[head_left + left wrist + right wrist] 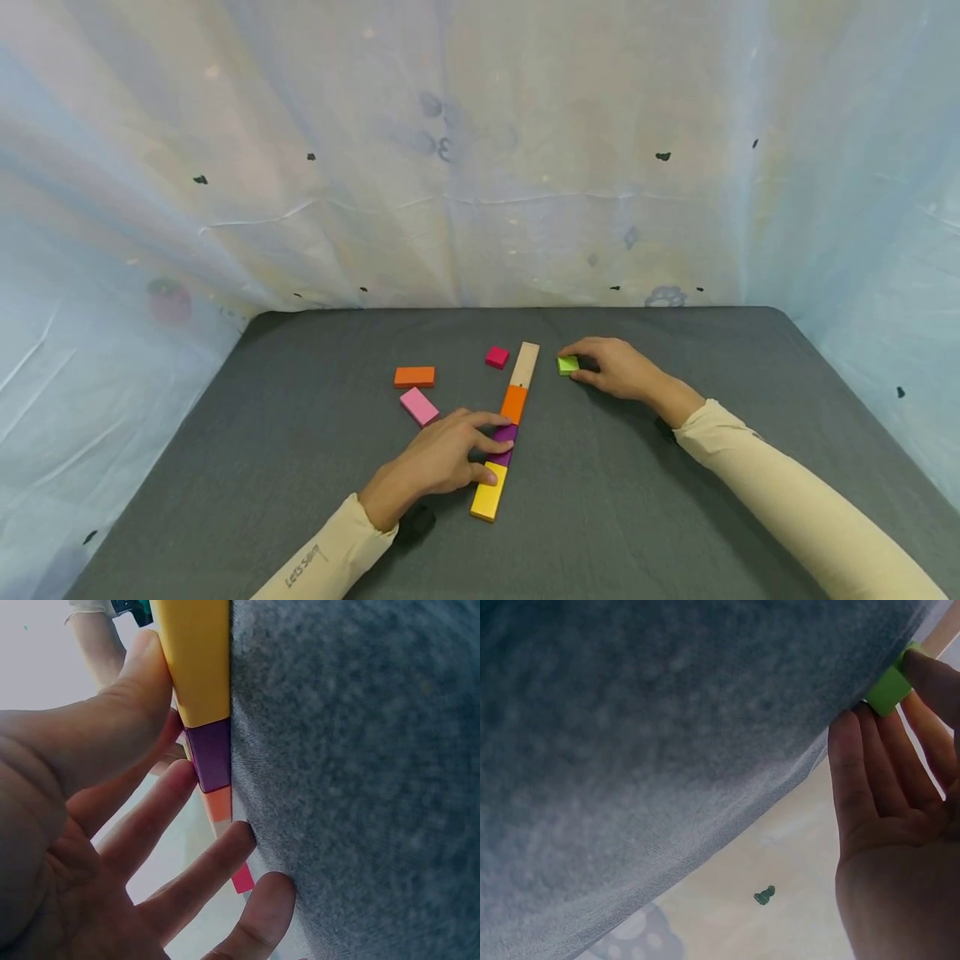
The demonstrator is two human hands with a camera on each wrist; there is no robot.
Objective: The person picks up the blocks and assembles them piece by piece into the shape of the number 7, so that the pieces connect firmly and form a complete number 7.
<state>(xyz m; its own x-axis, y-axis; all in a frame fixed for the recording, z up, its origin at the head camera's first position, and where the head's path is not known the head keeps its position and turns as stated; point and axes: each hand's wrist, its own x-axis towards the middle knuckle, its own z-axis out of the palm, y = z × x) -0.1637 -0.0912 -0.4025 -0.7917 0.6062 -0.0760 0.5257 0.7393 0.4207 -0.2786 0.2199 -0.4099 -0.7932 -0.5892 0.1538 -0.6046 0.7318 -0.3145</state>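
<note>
Four-sided flat blocks lie end to end in a slanting row on the grey table: yellow block (487, 497), purple block (505, 433), orange block (513, 403) and bare wood block (526, 363). Over the near half of this row rests my left hand (446, 452), fingers spread, its thumb at the yellow block and fingertips at the purple one. My right hand (621, 368) pinches a small green block (567, 365) between thumb and fingers, to the right of the wood block. In the right wrist view the green block (889, 691) shows between the fingertips, low by the tabletop.
Left of the row lie a small red block (497, 357), another orange block (415, 377) and a pink block (418, 406), the pink one close to my left hand. Behind the table's far edge hangs a pale patterned curtain (480, 250), which also runs along both sides.
</note>
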